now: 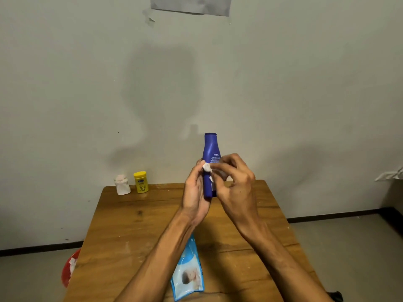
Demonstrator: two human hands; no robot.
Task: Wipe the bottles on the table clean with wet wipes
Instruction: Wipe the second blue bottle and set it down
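A tall blue bottle (210,149) is held upright above the far part of the wooden table (130,225). My left hand (195,192) grips its lower body from the left. My right hand (234,186) pinches a small crumpled white wet wipe (206,167) against the bottle's middle, fingers curled. The bottle's bottom is hidden between my hands. A yellow bottle (141,182) and a small white bottle (122,184) stand at the table's far left corner.
A light-blue pack of wet wipes (188,273) lies on the table near me, partly under my left forearm. A red bin (68,269) with white scraps sits on the floor at the table's left. The wall is just behind the table.
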